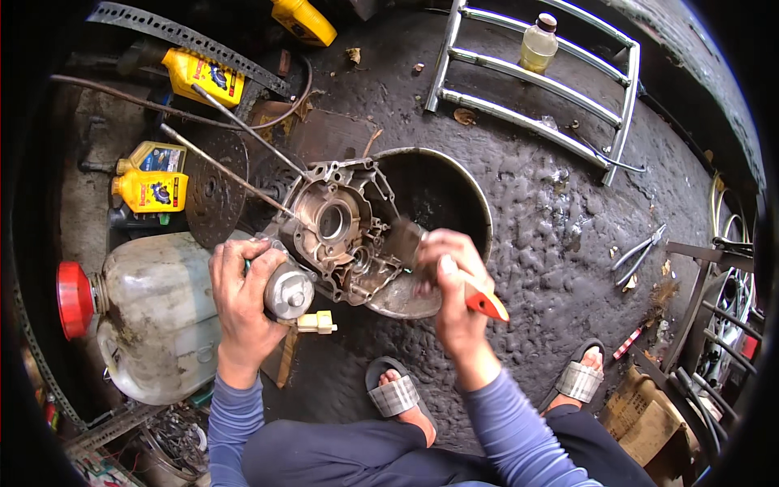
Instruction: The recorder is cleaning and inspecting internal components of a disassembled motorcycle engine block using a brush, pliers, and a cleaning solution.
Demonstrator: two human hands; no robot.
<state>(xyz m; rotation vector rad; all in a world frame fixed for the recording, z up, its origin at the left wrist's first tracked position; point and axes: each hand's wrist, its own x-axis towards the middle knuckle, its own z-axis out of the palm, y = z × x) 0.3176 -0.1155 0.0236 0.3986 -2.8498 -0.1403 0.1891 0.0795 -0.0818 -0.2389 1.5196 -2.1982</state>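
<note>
A bare metal engine crankcase (pixel 307 213) is tilted over the left rim of a round dark basin (pixel 479 187); two long studs rise from it to the upper left. My left hand (pixel 243 296) is closed around its near left corner, by a round metal cylinder (pixel 290 294) with a cream plug connector (pixel 317 322). In my right hand (pixel 458 300) is a paintbrush with an orange handle (pixel 485 302). Its bristle end, smeared by motion, is at the crankcase's right side, over the basin. Whether the bristles touch the metal I cannot tell.
Left of my left hand lies a large cloudy plastic jug (pixel 158 316) with a red cap (pixel 73 300). Yellow oil bottles (pixel 154 191) stand behind it. A chrome rack (pixel 540 118) holds a small bottle (pixel 539 49) at the far right. Pliers (pixel 639 256) lie on the right.
</note>
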